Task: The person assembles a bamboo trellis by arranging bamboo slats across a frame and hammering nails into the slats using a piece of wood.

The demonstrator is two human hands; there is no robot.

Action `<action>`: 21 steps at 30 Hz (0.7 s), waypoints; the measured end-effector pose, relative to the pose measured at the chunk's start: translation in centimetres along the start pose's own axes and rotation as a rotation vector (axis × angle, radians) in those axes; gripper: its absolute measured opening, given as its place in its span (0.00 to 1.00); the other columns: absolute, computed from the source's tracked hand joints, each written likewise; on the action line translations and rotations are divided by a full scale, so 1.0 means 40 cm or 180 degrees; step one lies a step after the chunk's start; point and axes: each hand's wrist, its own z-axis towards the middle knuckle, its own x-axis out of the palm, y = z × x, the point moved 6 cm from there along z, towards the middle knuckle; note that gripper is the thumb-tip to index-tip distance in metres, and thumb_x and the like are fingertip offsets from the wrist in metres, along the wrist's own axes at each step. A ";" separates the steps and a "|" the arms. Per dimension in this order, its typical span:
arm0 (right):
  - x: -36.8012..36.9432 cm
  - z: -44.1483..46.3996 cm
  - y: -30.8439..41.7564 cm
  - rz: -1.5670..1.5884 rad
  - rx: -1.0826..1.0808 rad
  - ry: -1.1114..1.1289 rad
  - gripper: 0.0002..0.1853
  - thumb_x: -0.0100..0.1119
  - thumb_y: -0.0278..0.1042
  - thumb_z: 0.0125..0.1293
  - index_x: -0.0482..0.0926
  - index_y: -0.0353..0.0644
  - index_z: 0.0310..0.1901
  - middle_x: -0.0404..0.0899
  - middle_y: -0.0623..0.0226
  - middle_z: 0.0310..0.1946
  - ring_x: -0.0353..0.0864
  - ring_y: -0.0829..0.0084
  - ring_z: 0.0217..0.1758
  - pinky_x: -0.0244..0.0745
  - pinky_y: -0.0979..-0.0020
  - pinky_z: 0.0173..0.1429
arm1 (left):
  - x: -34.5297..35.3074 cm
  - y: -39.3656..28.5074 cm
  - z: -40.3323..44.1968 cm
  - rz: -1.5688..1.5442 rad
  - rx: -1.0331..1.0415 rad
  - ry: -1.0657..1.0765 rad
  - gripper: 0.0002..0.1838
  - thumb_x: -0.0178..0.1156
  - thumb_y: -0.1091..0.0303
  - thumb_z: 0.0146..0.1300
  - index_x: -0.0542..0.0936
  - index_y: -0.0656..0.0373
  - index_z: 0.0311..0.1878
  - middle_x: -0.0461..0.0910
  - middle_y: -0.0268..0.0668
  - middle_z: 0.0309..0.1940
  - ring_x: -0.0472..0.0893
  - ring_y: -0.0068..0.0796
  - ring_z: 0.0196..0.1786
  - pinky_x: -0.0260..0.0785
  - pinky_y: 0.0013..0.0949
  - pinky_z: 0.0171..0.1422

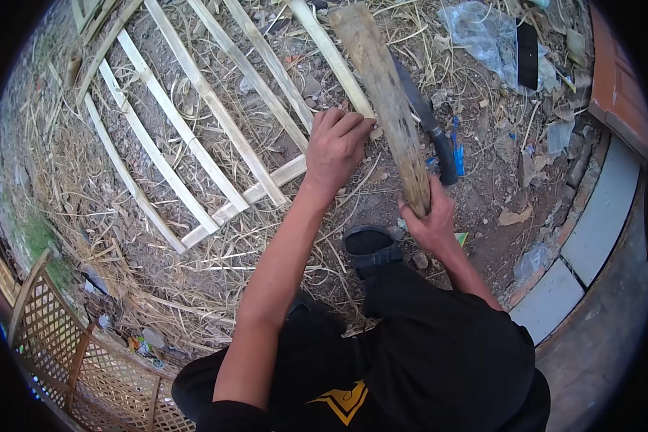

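My right hand [432, 223] is wrapped around the lower end of a thick, rough wooden club [389, 108], which slants up and away from me. My left hand [335, 147] is closed, its fingers pinched down where a pale bamboo slat [331, 57] meets the bamboo crosspiece [277, 175]. The fingers hide what they grip. Several more bamboo slats [216, 108] run from the crosspiece in a spread row, forming a frame flat on the ground. Partly behind the club lies a machete [421, 101] with a dark blade and a black handle.
Bamboo shavings and dry leaves cover the dirt. Plastic sheeting [482, 36] and a black strip [527, 54] lie at upper right. Pale tiles [601, 209] edge the right side, below a brown panel [623, 86]. A woven lattice panel [115, 374] stands at lower left. My sandalled foot [371, 248] is close by.
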 end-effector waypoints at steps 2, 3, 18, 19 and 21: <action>-0.002 -0.033 -0.011 -0.0094 -0.0072 0.0137 0.25 0.67 0.29 0.58 0.72 0.31 0.57 0.84 0.46 0.35 0.88 0.47 0.37 0.80 0.57 0.43 | 0.003 0.000 -0.002 0.0022 -0.0034 0.0059 0.12 0.69 0.76 0.49 0.87 0.56 0.40 0.80 0.30 0.35 0.77 0.35 0.40 0.68 0.38 0.48; -0.003 -0.050 -0.018 -0.0036 -0.0027 0.0197 0.25 0.67 0.29 0.58 0.72 0.31 0.56 0.84 0.46 0.35 0.88 0.46 0.38 0.80 0.57 0.43 | 0.003 0.002 -0.002 0.0037 -0.0050 0.0049 0.12 0.70 0.76 0.49 0.87 0.56 0.39 0.80 0.29 0.36 0.77 0.34 0.40 0.68 0.38 0.48; -0.028 -0.172 -0.068 0.0152 0.0336 -0.0099 0.21 0.72 0.33 0.62 0.76 0.32 0.50 0.84 0.49 0.33 0.88 0.54 0.36 0.79 0.58 0.41 | 0.008 0.011 -0.002 0.0267 -0.0052 -0.0011 0.09 0.73 0.70 0.56 0.87 0.54 0.41 0.84 0.30 0.37 0.80 0.32 0.40 0.68 0.36 0.48; -0.029 -0.180 -0.072 0.0130 0.0318 -0.0041 0.20 0.73 0.34 0.63 0.76 0.33 0.50 0.84 0.49 0.32 0.88 0.54 0.35 0.79 0.58 0.40 | 0.008 0.011 -0.002 0.0310 -0.0088 -0.0043 0.09 0.73 0.70 0.56 0.87 0.54 0.41 0.84 0.30 0.37 0.80 0.32 0.40 0.68 0.36 0.48; -0.031 -0.192 -0.071 0.0159 0.0216 -0.0043 0.20 0.73 0.34 0.63 0.76 0.33 0.50 0.84 0.49 0.32 0.88 0.54 0.34 0.79 0.59 0.39 | 0.004 0.004 0.001 0.0388 0.0107 -0.0029 0.07 0.72 0.67 0.56 0.85 0.53 0.38 0.81 0.28 0.34 0.78 0.31 0.39 0.67 0.35 0.47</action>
